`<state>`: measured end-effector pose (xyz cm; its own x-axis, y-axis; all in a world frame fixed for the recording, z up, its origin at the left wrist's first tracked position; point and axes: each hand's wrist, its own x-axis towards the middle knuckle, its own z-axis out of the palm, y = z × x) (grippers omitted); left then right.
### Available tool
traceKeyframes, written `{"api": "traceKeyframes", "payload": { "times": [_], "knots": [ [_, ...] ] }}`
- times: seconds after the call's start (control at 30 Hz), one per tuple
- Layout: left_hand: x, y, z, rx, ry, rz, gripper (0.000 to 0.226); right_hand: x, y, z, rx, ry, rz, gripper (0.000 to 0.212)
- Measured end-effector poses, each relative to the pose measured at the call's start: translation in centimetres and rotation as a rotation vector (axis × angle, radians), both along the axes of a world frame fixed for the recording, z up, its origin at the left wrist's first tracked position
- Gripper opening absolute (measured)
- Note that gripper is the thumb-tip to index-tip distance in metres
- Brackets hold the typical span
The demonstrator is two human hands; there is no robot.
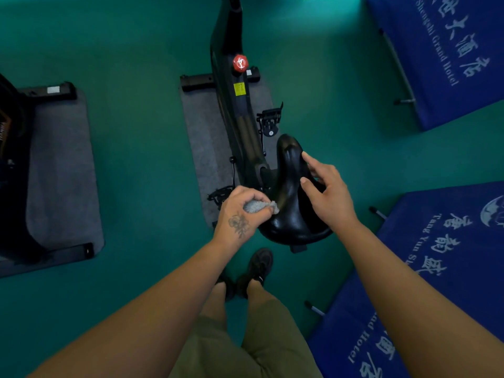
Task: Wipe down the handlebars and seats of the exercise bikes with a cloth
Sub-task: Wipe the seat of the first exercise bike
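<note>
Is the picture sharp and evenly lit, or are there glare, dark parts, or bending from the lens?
Head view: wide-angle bending curves the blue banners; dim teal light; soft glare on the black seat; the second bike at left is nearly lost in shadow; cloth and hands fairly sharp.

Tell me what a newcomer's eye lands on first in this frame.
Probably the two hands on the black bike seat at centre: the left hand grips a bunched grey cloth against the seat's left edge, while the right hand rests with relaxed fingers on its right side. Next, the red knob on the bike frame further up stands out against the green floor, as do the blue printed banners along the right.
</note>
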<state>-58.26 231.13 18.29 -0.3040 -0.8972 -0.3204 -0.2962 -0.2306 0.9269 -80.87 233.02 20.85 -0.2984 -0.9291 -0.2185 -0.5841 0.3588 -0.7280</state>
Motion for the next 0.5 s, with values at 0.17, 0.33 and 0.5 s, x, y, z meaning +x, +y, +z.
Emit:
{"api": "traceKeyframes", "payload": {
  "times": [0.17,0.33,0.5],
  "knots": [
    [-2.3,-1.6,0.8,-0.017,0.012,-0.006,0.022,0.9,0.3,0.7,0.036,0.059,-0.020,0.056],
    [-1.3,-1.0,-0.1,0.001,0.014,-0.025,0.015,0.7,0.5,1.2,0.070,0.089,0.024,0.062],
    [0.8,1.3,-1.1,0.052,0.022,0.050,0.011,0.2,0.4,1.2,0.078,0.088,0.057,0.065]
  ]
}}
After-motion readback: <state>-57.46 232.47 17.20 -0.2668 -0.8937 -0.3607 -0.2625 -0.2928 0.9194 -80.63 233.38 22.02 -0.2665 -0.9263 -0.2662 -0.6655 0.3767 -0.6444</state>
